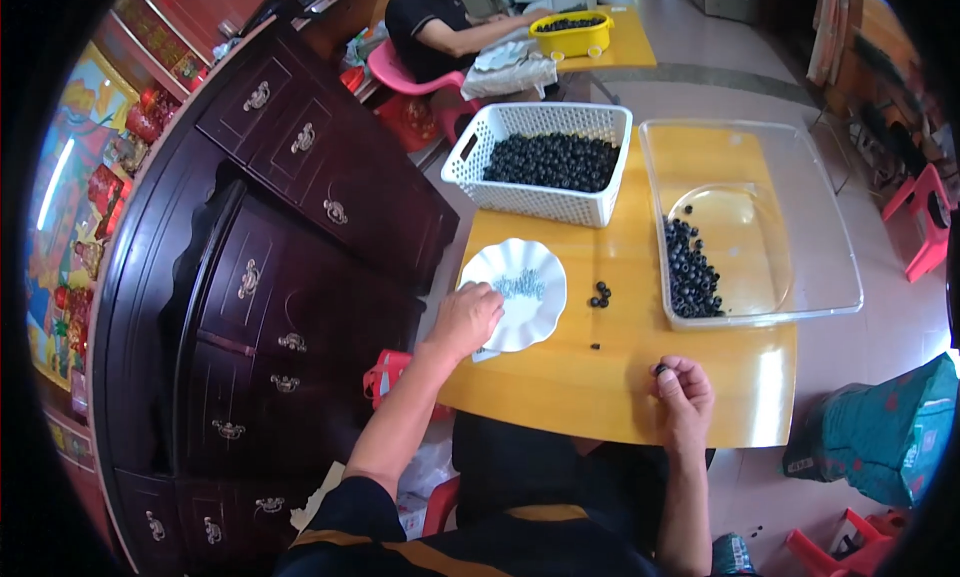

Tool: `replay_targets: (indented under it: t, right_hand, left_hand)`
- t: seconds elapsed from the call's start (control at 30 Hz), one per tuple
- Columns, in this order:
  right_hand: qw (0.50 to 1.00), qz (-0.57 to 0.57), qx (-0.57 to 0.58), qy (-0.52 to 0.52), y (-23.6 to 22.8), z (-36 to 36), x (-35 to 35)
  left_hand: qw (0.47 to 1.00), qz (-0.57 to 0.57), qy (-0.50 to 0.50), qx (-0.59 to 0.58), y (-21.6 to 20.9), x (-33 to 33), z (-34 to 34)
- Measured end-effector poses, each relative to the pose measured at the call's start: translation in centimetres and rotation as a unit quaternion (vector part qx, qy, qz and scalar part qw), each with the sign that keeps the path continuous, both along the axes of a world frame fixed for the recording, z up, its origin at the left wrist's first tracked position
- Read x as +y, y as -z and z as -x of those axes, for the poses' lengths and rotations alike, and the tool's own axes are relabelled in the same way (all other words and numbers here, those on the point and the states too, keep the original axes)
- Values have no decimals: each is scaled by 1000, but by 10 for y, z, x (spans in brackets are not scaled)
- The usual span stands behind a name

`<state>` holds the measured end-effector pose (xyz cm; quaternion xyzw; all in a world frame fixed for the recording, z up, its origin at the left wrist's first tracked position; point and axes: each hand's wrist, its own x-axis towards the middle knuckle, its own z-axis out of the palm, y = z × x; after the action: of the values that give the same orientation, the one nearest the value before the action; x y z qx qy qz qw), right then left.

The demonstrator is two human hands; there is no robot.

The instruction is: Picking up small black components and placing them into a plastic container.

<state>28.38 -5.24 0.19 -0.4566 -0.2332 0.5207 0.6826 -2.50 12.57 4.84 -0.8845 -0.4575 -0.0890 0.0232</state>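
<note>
A: Right hand, quick?
B: My right hand (686,392), near edge of the table (540,382), right side: thumb and fingers pinched on a small black part (660,369).
A: Left?
B: My left hand (467,320) is at the left rim of the white scalloped plate (540,322), fingers curled in, narrow. Can't tell if they hold anything.
A: On the plate?
B: Little pale pieces (522,285), scattered mid-plate.
A: Other black stuff?
B: A small cluster (600,295) right of the plate, one tiny dark bit (595,346) nearer me. Far side, a white basket (545,199) with a big black heap (555,162). Right, a clear bin (765,320), black parts (690,277) along its left side.
</note>
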Motion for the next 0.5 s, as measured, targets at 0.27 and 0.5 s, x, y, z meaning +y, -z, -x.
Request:
replay_targets:
  t: [0.27,0.5]
  right_hand:
    - [1000,-5,9,0,2,3,-3]
    - [1000,1,-2,-23,-11,7,-4]
  left_hand:
    - [999,-10,13,-34,2,-3,5]
    - [977,-29,18,-209,-11,-12,-11]
